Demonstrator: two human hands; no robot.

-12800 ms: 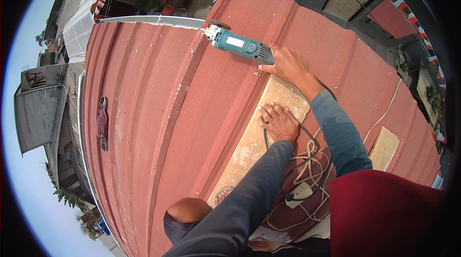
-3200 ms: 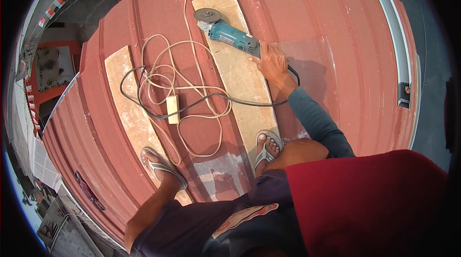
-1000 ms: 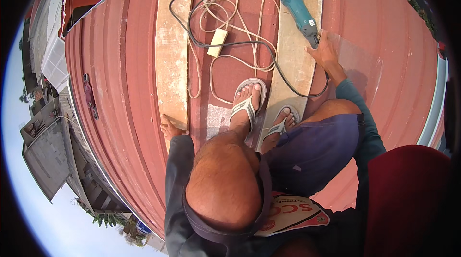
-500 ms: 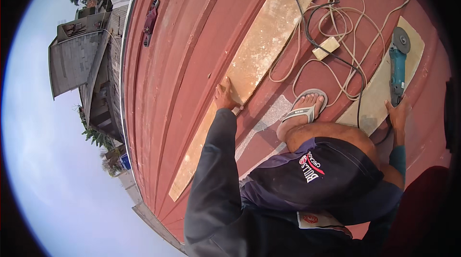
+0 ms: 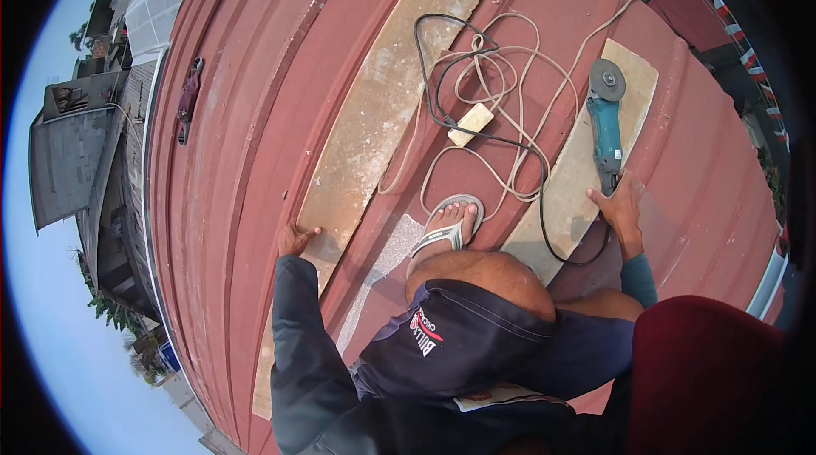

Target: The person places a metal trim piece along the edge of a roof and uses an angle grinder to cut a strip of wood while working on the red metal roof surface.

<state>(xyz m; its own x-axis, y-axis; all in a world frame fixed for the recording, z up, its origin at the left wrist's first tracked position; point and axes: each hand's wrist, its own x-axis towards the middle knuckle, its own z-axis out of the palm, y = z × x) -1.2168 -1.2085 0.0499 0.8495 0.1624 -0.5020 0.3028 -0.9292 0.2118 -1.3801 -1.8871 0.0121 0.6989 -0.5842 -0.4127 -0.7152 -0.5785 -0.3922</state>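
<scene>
A long, stained tan board (image 5: pixel 374 106) lies lengthwise on a red ribbed metal roof. My left hand (image 5: pixel 297 239) grips its left edge, thumb across the top face; the fingers curled over the edge are partly hidden. On a shorter board (image 5: pixel 557 213) to the right rests a teal angle grinder (image 5: pixel 606 132), its grey disc (image 5: pixel 607 79) pointing away from me. My right hand (image 5: pixel 623 213) closes around the grinder's near end, thumb on one side and fingers on the other. A black cord (image 5: pixel 544 191) loops from the grinder's near end past my knee.
A pale extension cord (image 5: pixel 531 25) lies tangled between the boards, with a cream socket block (image 5: pixel 470 125) on it. My sandalled foot (image 5: pixel 448 230) stands among the loops. A dark red object (image 5: pixel 189 98) lies farther left. The roof's left edge (image 5: pixel 151 191) drops toward buildings.
The view has swung right, so the roof and tools appear farther left. My left hand has shifted from the board's face to its left edge. The grinder stays on its board.
</scene>
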